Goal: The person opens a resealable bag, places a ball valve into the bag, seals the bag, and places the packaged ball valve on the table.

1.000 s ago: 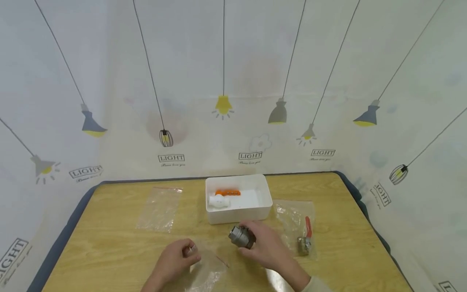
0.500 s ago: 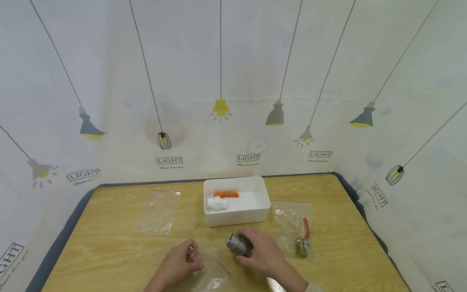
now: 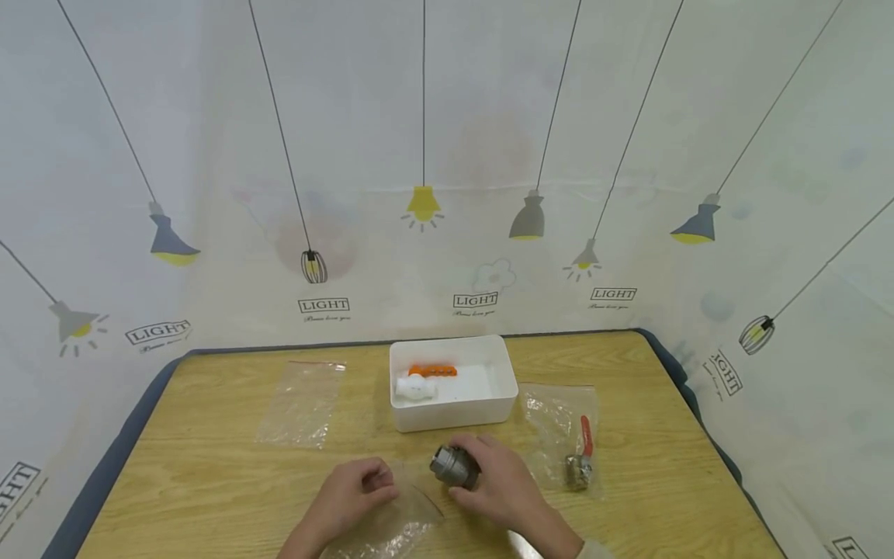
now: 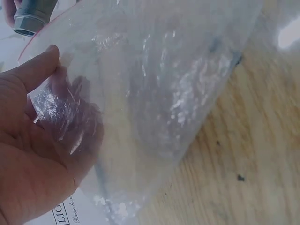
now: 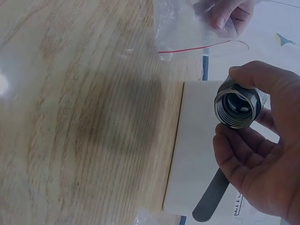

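Observation:
In the head view my right hand [image 3: 506,485] holds a grey metal threaded pipe fitting [image 3: 454,466] just above the table, in front of a white box. The right wrist view shows the fitting's round mouth [image 5: 234,112], threaded inside, between thumb and fingers. A dark grey bar [image 5: 211,194] shows below those fingers; I cannot tell whether it belongs to the fitting. Left of it, my left hand [image 3: 349,497] pinches a clear zip bag [image 3: 405,520] with a red seal line. Through the film [image 4: 154,93] my left fingers show behind it, thumb in front.
The white box [image 3: 457,415] holds an orange piece [image 3: 433,371] and a white plastic piece [image 3: 415,387]. Another clear bag [image 3: 300,404] lies flat at left. At right, a red-handled ball valve [image 3: 578,470] lies on or in a clear bag [image 3: 552,411].
My left hand has shifted slightly to the right with the bag. The right hand and the fitting have moved a little left, so the hands are closer together.

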`<state>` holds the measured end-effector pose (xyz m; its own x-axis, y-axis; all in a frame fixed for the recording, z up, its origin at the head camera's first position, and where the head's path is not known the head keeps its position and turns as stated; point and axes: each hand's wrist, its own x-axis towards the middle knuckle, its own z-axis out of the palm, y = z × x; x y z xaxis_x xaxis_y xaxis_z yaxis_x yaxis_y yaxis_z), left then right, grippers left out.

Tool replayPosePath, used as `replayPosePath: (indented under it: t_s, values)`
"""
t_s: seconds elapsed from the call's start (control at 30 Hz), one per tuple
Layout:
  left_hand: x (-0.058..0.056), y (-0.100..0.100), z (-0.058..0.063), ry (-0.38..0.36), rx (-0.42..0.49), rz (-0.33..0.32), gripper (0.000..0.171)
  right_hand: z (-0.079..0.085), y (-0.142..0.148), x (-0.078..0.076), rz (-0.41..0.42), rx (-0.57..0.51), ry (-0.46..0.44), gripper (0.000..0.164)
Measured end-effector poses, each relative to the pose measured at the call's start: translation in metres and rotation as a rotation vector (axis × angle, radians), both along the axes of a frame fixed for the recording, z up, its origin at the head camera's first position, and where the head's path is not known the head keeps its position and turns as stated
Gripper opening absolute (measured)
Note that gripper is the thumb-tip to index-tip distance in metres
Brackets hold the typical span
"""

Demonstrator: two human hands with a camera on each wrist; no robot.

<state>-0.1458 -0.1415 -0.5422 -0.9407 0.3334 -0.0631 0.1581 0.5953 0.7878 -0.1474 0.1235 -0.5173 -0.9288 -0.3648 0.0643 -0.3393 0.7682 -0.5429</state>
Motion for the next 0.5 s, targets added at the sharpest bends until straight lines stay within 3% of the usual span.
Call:
replayPosePath:
  t_s: [0.27,0.5]
  values:
    - [-0.0011,0.0035,0.0002,0.08,-0.027,-0.018,0.01,0.0024,0.0,0.0057,0.004,0.002,0.029,0.055]
    - [-0.0012,0.0071,0.0067,0.087,-0.026,-0.048,0.01,0.0037,-0.0007,0.0101,0.066,0.012,0.092,0.057]
